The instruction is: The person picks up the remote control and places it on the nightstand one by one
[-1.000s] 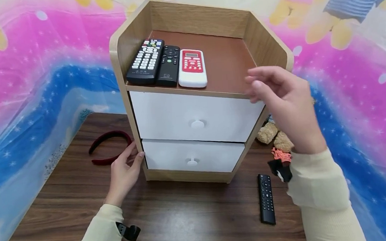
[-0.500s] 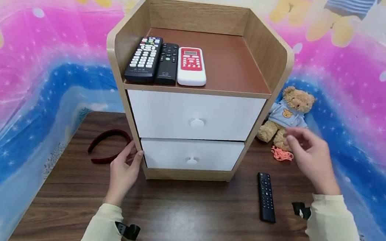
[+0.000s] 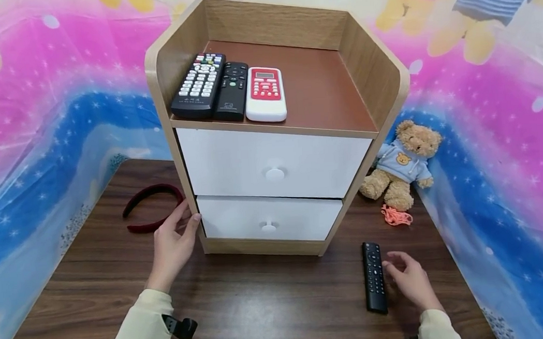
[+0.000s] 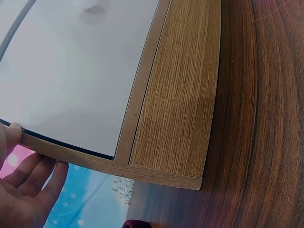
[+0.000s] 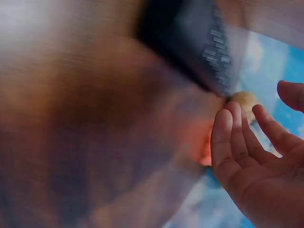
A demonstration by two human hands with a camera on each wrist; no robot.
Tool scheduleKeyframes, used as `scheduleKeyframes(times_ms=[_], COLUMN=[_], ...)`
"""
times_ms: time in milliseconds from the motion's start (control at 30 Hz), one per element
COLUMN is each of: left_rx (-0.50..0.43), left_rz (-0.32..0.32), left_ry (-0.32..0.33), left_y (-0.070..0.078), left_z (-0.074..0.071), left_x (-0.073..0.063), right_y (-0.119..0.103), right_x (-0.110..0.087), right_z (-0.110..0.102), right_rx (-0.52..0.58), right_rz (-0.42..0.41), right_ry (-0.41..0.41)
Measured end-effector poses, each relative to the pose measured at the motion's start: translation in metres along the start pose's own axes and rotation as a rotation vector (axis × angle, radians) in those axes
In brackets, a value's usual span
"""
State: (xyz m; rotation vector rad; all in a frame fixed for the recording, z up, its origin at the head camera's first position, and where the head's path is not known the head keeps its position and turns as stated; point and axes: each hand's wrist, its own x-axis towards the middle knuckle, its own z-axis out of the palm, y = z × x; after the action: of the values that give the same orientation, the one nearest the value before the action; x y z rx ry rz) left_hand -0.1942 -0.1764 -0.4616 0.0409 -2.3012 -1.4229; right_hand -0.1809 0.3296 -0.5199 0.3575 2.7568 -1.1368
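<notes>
A wood-coloured drawer cabinet [image 3: 275,161] with two white drawers stands in the middle of the head view. My left hand [image 3: 175,246] holds its left front edge low down. In the left wrist view the thumb [image 4: 13,134] lies at the front edge, with the fingers [image 4: 40,175] bent against the side panel. My right hand [image 3: 411,280] is just right of a slim black remote control [image 3: 374,277] on the table, holding nothing. The right wrist view is blurred but shows the fingers [image 5: 237,137] spread, with the remote [image 5: 190,42] beyond them.
On the cabinet's brown top lie a black remote with white keys [image 3: 199,85], a smaller black remote [image 3: 232,91] and a white-and-red remote [image 3: 265,94]. A dark red headband [image 3: 147,195] lies left. At right are a teddy bear [image 3: 401,159] and an orange stringy bundle [image 3: 396,215].
My right hand has come down from beside the cabinet's top right, past the teddy bear, to the slim black remote. The left hand has kept its place on the cabinet.
</notes>
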Motion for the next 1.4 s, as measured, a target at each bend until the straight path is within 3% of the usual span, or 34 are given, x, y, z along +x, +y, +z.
scheduleKeyframes(times_ms=[133,267,633,967,1400], left_rx=[-0.008,-0.01,-0.008,-0.017,-0.005], left_rz=[-0.002,-0.008,0.002,0.007,-0.01], left_ry=[0.002,0.007,0.007,0.002,-0.005], left_y=[-0.001,-0.001,-0.001,0.0,0.0], left_z=[0.002,0.003,0.001,0.001,-0.001], left_x=[0.0,-0.001,0.0,0.0,0.001], right_y=[0.013,0.018,0.013,0.006,-0.001], right_x=[-0.002,-0.005,-0.006,-0.007,-0.01], right_z=[0.011,0.021,0.032,0.033,0.037], right_rx=[-0.049,-0.052,-0.066,-0.05,-0.043], right_rz=[0.029,0.037,0.08,0.122,0.074], right_ry=[-0.033,-0.008,0.06,0.064,0.113])
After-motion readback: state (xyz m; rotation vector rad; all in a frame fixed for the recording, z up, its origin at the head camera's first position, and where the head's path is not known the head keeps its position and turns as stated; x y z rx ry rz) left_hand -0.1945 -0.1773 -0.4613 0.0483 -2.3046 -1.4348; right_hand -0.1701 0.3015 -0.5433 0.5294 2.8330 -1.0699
